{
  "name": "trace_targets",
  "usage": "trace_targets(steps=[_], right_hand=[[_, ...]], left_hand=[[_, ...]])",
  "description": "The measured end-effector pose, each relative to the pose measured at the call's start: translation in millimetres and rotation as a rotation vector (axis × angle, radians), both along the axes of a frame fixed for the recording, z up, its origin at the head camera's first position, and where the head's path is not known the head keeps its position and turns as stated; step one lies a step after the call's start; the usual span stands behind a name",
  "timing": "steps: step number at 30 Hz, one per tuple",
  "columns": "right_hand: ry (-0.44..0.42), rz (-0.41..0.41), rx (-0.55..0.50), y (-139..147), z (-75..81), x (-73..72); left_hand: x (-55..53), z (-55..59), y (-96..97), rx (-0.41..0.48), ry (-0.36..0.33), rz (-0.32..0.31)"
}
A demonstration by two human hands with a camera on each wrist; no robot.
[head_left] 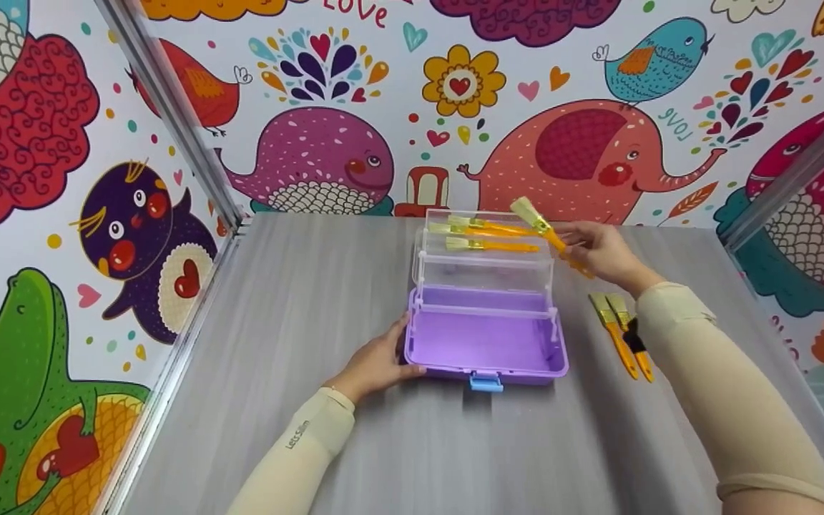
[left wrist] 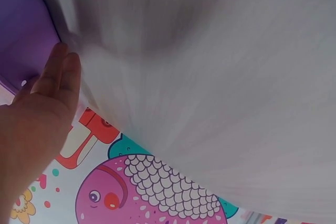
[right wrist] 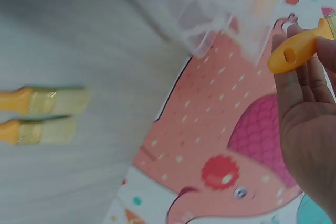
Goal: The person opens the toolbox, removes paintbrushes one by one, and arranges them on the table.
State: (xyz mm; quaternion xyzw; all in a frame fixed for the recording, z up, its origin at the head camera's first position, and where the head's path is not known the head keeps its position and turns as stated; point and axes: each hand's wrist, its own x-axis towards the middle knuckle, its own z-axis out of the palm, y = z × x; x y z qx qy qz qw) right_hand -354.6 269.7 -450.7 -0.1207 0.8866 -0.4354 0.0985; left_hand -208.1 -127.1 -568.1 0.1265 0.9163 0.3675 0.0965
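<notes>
A purple storage box [head_left: 483, 347] with a blue latch [head_left: 486, 381] stands unfolded, its clear tiered trays [head_left: 487, 273] raised behind the base. My left hand [head_left: 376, 363] rests against the box's left side, thumb near the front corner; in the left wrist view its fingers [left wrist: 68, 74] lie fairly straight along the purple wall. Beside the upper trays, my right hand [head_left: 601, 252] pinches a paintbrush [head_left: 548, 232] by its yellow handle, bristles pointing up and left. Several similar brushes [head_left: 492, 246] lie in the upper trays. The right wrist view shows the held handle [right wrist: 295, 51] between thumb and fingers.
Two more paintbrushes [head_left: 614, 332] lie side by side on the grey table [head_left: 297, 300], right of the box near my right forearm. Printed panels with cartoon animals enclose the back and sides, with metal frame posts [head_left: 201, 143] at the corners.
</notes>
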Motion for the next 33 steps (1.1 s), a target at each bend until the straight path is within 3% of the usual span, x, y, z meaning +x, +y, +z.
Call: trace_targets(steps=[7,21,33], right_hand=[[-0.157,-0.1,-0.078,36,-9.4,23.8],[-0.289,-0.11,-0.072,84,-58.4,60.9],[-0.228,-0.118,-0.029,80,-101.5,78.6]], left_hand=[[0.5,-0.5,0.6,0.006,-0.007,0.006],[-0.9,-4.0,0.7,0.014,0.007,-0.004],[-0.7,-2.4,0.7,0.015,0.002,-0.005]])
